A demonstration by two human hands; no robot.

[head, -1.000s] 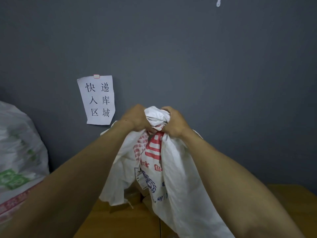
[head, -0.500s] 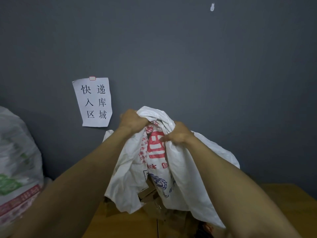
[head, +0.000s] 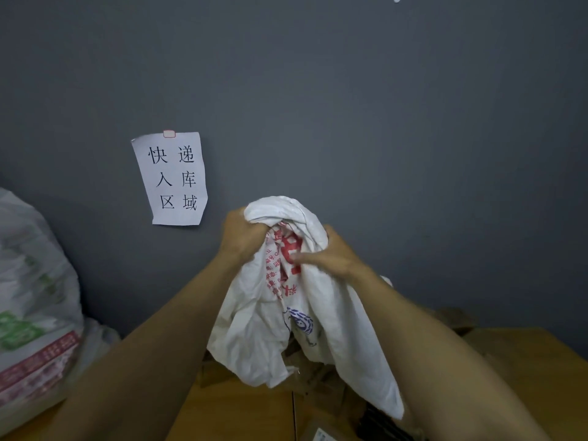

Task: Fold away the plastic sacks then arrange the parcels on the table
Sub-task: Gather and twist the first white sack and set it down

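Observation:
A white woven plastic sack [head: 254, 329] with red and blue print hangs bunched up in front of me, above the wooden table [head: 241, 409]. My left hand [head: 241, 232] grips its gathered top from the left. My right hand [head: 331, 253] grips the sack from the right, a little lower, fingers over the red print. Brown cardboard parcels [head: 318, 377] lie on the table under the hanging sack, mostly hidden by it and by my forearms.
A full white sack [head: 35, 313] with green and red print stands at the left edge. A paper sign [head: 171, 179] with black characters is stuck on the dark grey wall. More cardboard [head: 455, 319] lies at the back right of the table.
The sack has been gathered tighter and hangs narrower than before. My right hand has slid lower on the cloth, and the fold that spread out to the right has dropped.

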